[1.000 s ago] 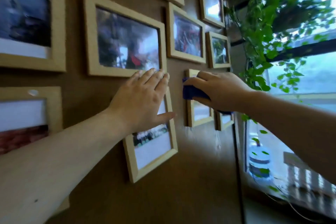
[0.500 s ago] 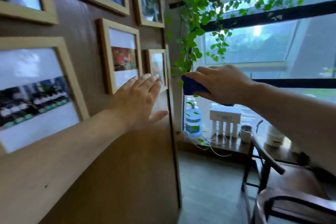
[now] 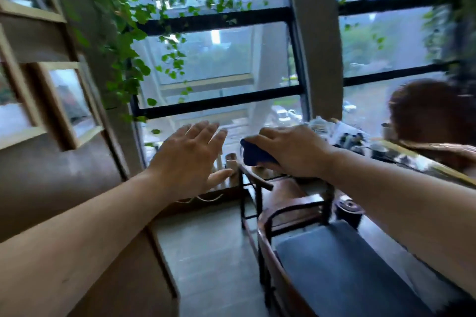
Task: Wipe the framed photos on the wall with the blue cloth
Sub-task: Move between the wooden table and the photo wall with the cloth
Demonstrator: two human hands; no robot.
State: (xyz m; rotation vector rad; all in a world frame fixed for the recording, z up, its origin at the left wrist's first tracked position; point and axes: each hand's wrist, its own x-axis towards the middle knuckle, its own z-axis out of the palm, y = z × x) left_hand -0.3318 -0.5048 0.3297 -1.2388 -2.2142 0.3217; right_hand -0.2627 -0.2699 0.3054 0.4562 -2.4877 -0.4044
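Presently, head view only, w/ motion blur throughout.

Item 1: left hand (image 3: 190, 159). Palm out, fingers spread apart, thumb stuck out to the right. Held nothing. Hung in the air in front of the window (image 3: 219, 59), right of the wall's edge, not touching wall or frames.

Item 2: right hand (image 3: 291, 150). Fingers curled down over the blue cloth (image 3: 255, 153), gripping it from above. Cloth bunched into a dark wad, only its left end showing past the fingers. Hand and cloth were in mid-air over the chair, well apart from the frames, just beside the left hand but not touching it.

Item 3: framed photos (image 3: 67, 103). Light wood frames, far left of view, seen at a steep angle on the brown wall (image 3: 51, 183). Pic contents too blurred to tell. Approx. three frames partly in view, cut off by the left edge.

Item 4: hanging vine (image 3: 123, 41). Green leaves trailing down btwn the wall's edge and the window, plus more foliage along the top.

Item 5: window. Black bars, pale pillar (image 3: 314, 41) right of centre, greenery outside.

Item 6: armchair (image 3: 334, 265). Dark wood arms, blue seat cushion, below the right forearm.

Item 7: table (image 3: 412, 159), right side. Cluttered w/ small objects, too blurred to name.

Item 8: grey floor (image 3: 206, 252) btwn wall and chair.
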